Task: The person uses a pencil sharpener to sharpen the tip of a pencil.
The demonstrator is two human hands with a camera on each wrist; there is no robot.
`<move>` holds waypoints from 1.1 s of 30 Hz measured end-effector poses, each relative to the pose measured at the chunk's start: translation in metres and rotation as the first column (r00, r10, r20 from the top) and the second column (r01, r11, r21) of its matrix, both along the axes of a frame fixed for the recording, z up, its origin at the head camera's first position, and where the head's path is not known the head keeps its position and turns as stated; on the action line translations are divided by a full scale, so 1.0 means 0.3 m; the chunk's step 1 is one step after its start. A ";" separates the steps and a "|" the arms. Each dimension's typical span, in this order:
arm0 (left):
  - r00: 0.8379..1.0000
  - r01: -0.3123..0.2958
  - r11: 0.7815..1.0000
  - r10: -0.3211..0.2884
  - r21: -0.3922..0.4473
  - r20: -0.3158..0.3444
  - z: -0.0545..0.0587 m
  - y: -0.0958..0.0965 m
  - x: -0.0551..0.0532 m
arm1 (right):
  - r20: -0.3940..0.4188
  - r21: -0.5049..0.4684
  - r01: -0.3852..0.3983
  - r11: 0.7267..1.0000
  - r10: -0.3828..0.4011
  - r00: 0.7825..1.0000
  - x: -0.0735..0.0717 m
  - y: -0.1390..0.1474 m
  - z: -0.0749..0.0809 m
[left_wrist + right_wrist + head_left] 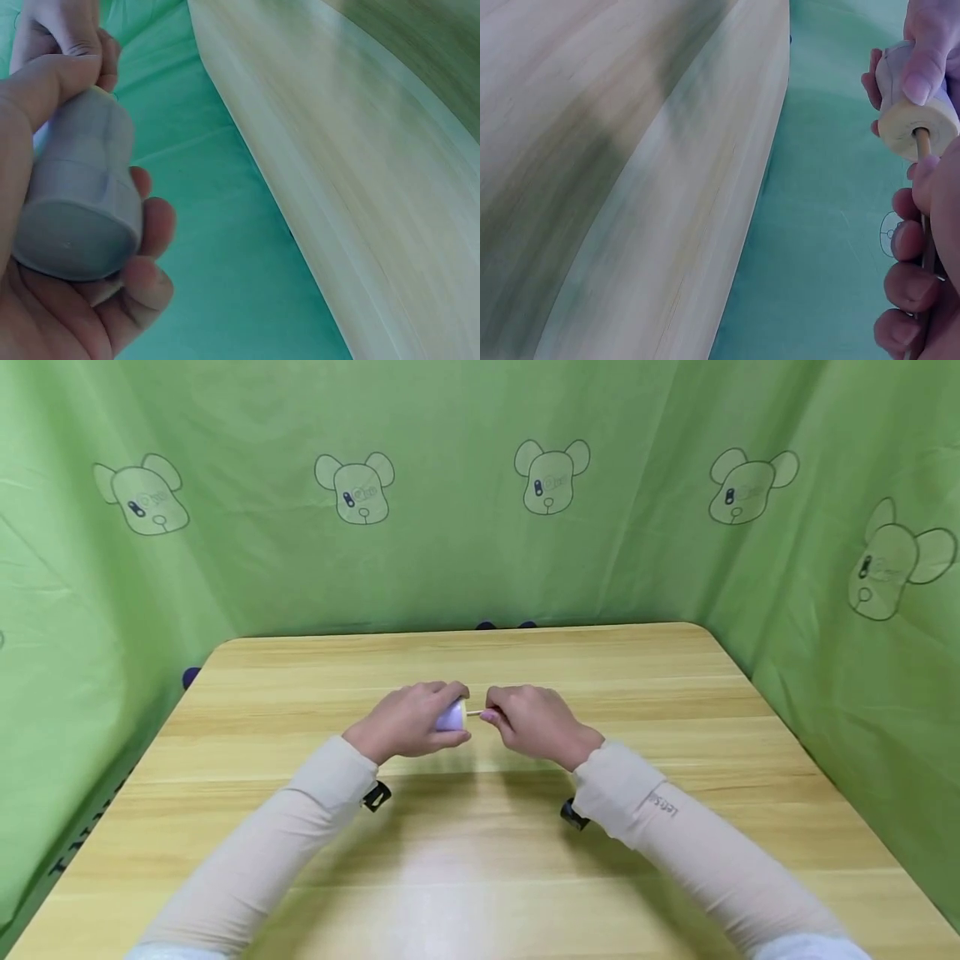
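My left hand (408, 720) grips a lavender pencil sharpener (451, 717), fingers and thumb curled round its body. In the left wrist view the waisted shape and flat round base of the sharpener (79, 180) show. A cream end with a round hole faces right, seen on the sharpener (900, 129) in the right wrist view. My right hand (536, 724) holds a thin wood-coloured pencil (474, 713) in curled fingers. One end of the pencil (923, 142) sits in the hole; its tip is hidden inside. Both hands are raised above the table.
A light wood-grain table (480, 860) spreads below the hands. A green curtain (465, 568) with printed bear heads hangs along the back and sides. Black wrist straps (377, 796) sit at both cuffs.
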State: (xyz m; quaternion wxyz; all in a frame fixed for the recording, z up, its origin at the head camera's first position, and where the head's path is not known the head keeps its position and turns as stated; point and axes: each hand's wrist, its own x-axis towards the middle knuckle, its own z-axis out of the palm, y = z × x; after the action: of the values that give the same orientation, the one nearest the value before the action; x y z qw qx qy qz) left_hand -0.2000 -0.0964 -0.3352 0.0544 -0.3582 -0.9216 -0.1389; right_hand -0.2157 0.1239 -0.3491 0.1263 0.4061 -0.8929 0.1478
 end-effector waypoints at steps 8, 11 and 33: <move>0.999 0.025 1.000 -0.025 0.002 -0.039 -0.006 0.008 -0.003 | -0.043 -0.035 -0.006 0.999 0.005 0.999 -0.007 0.017 -0.015; 0.998 0.043 0.999 -0.042 0.006 -0.054 -0.005 0.003 -0.004 | -0.049 -0.056 -0.029 0.998 0.026 0.998 -0.013 0.027 -0.020; 0.991 -0.131 0.990 0.132 0.054 -0.007 -0.002 -0.080 0.007 | 0.223 -0.148 0.125 0.981 -0.090 0.971 -0.030 0.121 -0.014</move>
State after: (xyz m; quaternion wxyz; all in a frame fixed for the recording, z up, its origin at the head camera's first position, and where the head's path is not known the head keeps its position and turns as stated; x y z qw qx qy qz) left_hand -0.1979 -0.1206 -0.3359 0.0779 -0.2957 -0.9389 -0.1578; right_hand -0.2247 0.1600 -0.3533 0.0690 0.3270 -0.9072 0.2554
